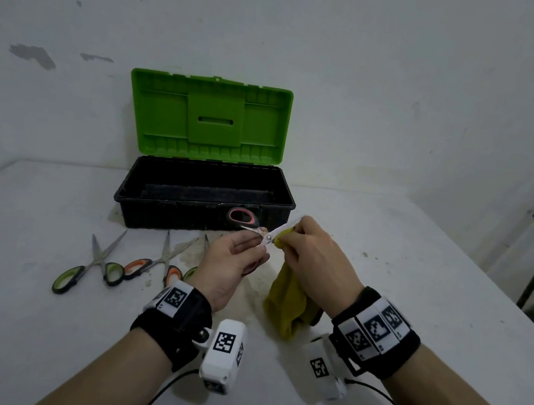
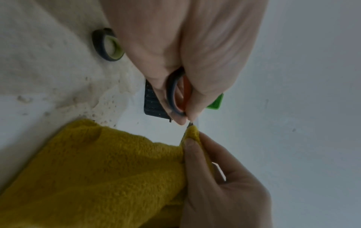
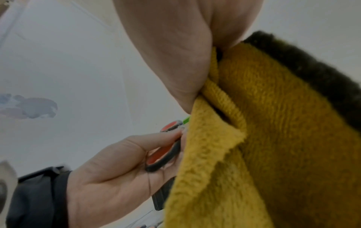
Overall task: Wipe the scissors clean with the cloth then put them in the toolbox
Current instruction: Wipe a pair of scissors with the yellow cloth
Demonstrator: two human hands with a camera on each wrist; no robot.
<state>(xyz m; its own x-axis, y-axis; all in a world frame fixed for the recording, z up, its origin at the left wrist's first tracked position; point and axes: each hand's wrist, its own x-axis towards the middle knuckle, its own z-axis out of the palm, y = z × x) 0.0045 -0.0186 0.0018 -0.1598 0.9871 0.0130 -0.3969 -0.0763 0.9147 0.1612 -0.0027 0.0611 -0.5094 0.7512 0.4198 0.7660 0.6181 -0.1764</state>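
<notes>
Scissors [image 1: 257,227] with red-lined black handle loops and pale steel blades, held above the table [image 1: 417,290] by the left hand [image 1: 234,262] curled round one loop. Right hand [image 1: 312,259] pinches the yellow cloth [image 1: 286,303] over a blade. Beyond stands the black toolbox [image 1: 204,201], its green lid raised.

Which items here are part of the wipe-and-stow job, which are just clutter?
In use:
red-handled scissors held in left hand
yellow fleece cloth pinched by right hand
open black toolbox with green lid

Lying about:
green-handled scissors
orange-handled scissors
</notes>
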